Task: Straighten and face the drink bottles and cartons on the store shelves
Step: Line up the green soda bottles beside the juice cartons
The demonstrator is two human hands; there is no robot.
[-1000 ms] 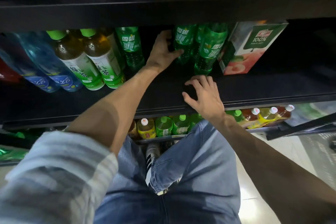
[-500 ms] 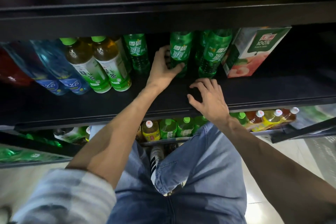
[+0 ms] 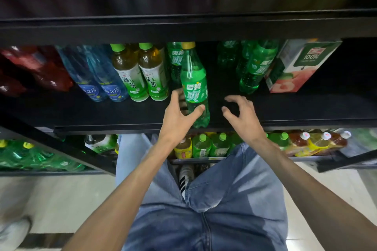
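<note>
My left hand (image 3: 177,117) wraps the green soda bottle (image 3: 194,85) low, thumb across its front, near the black shelf (image 3: 98,112) lip, label facing out, likely for fronting. Right hand (image 3: 242,117) hovers beside it, fingers curled, holding nothing. Tea bottles (image 3: 142,75) stand left, juice carton (image 3: 295,67) right; pale floor (image 3: 67,199) below.

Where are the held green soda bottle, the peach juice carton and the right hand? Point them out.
green soda bottle (image 3: 194,92): head view, on its label.
peach juice carton (image 3: 293,76): head view, on its front face.
right hand (image 3: 243,117): head view, on the back of the hand.
</note>
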